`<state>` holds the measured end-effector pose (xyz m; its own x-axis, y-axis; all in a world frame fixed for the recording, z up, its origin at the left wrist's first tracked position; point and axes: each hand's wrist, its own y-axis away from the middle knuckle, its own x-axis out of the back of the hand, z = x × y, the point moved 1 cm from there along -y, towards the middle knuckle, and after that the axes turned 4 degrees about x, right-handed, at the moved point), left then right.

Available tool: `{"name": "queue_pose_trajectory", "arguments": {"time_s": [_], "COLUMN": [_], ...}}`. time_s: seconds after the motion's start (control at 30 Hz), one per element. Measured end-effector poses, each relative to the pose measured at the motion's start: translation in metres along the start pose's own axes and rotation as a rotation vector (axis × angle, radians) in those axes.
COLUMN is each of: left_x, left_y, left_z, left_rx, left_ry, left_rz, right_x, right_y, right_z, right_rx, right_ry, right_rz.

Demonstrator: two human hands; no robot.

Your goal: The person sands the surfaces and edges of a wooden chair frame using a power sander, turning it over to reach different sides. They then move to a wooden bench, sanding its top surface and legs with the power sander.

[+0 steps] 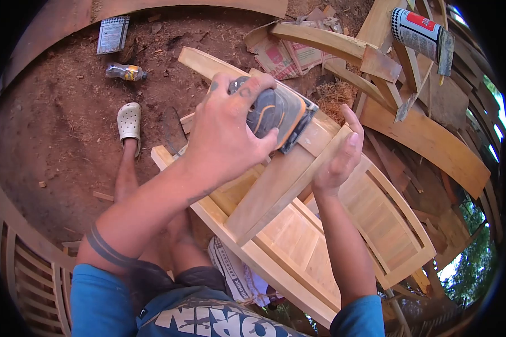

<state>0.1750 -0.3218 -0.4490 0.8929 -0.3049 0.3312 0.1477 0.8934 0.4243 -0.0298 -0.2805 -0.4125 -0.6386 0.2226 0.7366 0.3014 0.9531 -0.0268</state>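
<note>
My left hand (225, 126) is wrapped over the top of a black-and-orange electric sander (278, 115), whose base meets a pale wooden board of a furniture frame (275, 188). On the far side of that board, my right hand (340, 157) grips its edge; some of the fingers are hidden behind the wood. The frame lies tilted in front of my body, with panelled sections (298, 233) below the board. A second panelled part (379, 216) with a curved rail is to the right.
A tin can (416, 31) and a paintbrush (445, 53) rest on wooden parts at upper right. Flattened cardboard (287, 56), a plastic bottle (126, 72) and another can (113, 35) lie on the dirt floor. A slatted wooden piece (31, 275) stands at lower left.
</note>
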Motion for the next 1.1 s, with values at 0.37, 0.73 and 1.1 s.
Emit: {"name": "queue_pose_trajectory", "arguments": {"time_s": [0.37, 0.73, 1.1], "left_x": [0.021, 0.017, 0.004], "left_y": [-0.035, -0.051, -0.025], "left_z": [-0.057, -0.054, -0.004], "left_rx": [0.001, 0.084, -0.031], "left_ry": [-0.02, -0.086, -0.012], "left_rz": [0.03, 0.033, -0.01], "right_x": [0.0, 0.001, -0.002], "right_y": [0.003, 0.003, 0.001], "right_z": [0.001, 0.001, -0.002], "right_rx": [-0.004, 0.01, 0.043], "right_ry": [0.026, 0.063, 0.061], "right_rz": [0.005, -0.005, 0.026]}}
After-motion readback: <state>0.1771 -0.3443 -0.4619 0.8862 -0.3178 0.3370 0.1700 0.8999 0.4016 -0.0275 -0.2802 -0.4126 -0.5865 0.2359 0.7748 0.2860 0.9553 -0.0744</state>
